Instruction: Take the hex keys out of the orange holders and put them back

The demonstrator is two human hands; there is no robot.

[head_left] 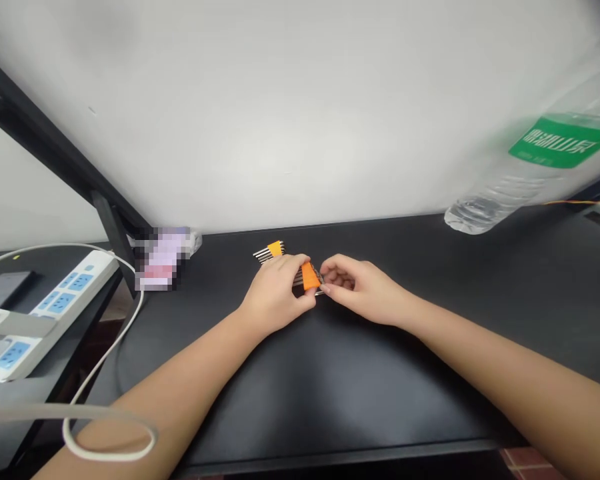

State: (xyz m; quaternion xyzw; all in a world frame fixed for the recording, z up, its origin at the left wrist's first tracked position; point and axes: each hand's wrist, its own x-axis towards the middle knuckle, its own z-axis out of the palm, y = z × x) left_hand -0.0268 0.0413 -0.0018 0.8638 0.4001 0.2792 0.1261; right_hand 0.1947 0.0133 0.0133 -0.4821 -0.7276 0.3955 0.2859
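The left hand [275, 293] clamps the orange holder [310, 275] in its fingers at 3 o'clock, beside the right hand [365, 288], whose fingers' grip is unclear.

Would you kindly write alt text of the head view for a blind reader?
A left hand grips an orange holder of thin metal rods over a black tabletop, right hand at its end. Beyond is a yellow-orange holder; a clear, green-labelled bottle is right, white power strip left.
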